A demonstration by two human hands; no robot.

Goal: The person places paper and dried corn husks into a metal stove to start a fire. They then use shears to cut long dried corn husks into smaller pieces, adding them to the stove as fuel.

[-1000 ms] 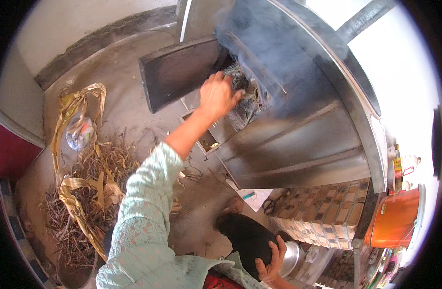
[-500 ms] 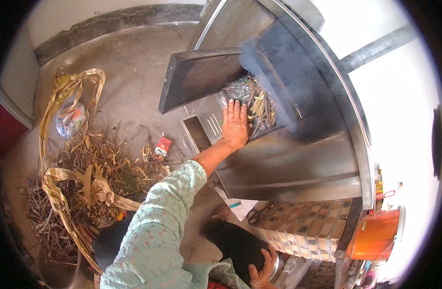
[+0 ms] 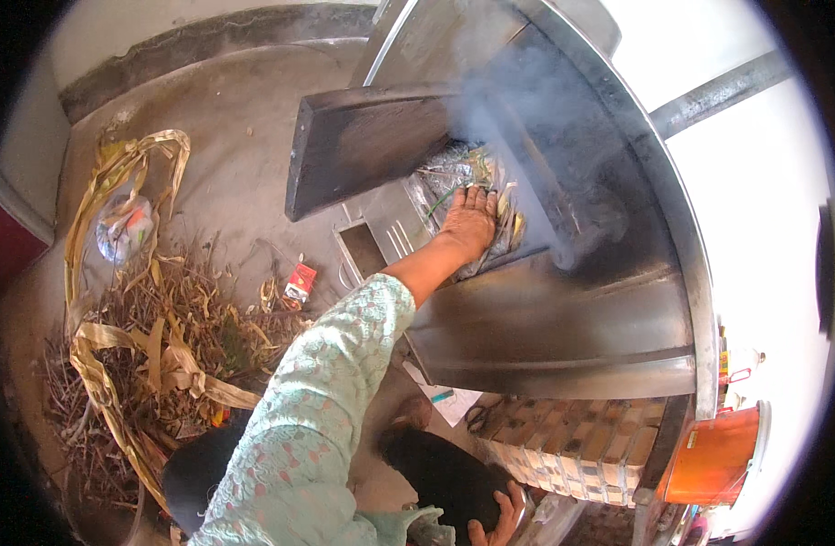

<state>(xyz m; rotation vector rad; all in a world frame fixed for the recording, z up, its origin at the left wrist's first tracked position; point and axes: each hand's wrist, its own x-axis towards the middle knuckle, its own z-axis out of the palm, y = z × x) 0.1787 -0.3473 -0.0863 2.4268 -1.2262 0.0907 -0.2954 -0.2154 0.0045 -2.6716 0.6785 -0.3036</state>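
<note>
My left hand, at the end of a pale green lace sleeve, lies flat, fingers stretched forward, at the mouth of a metal stove. Its fingertips are over the twigs and dry husks that fill the firebox, and they appear to touch them. The stove's thick, dark door stands swung out to the left of the opening. Grey smoke rises from the firebox. At the lower edge my right hand rests on my dark-clad knee, fingers apart, holding nothing that shows.
A pile of twigs and dry leaves with long dry corn husks covers the floor at left. A red-and-white box and clear plastic bag lie nearby. Bricks and an orange bucket stand right of me.
My left hand has reached slightly to the right and farther over the twigs. The smoke has thickened and spread. My right hand stays on the knee.
</note>
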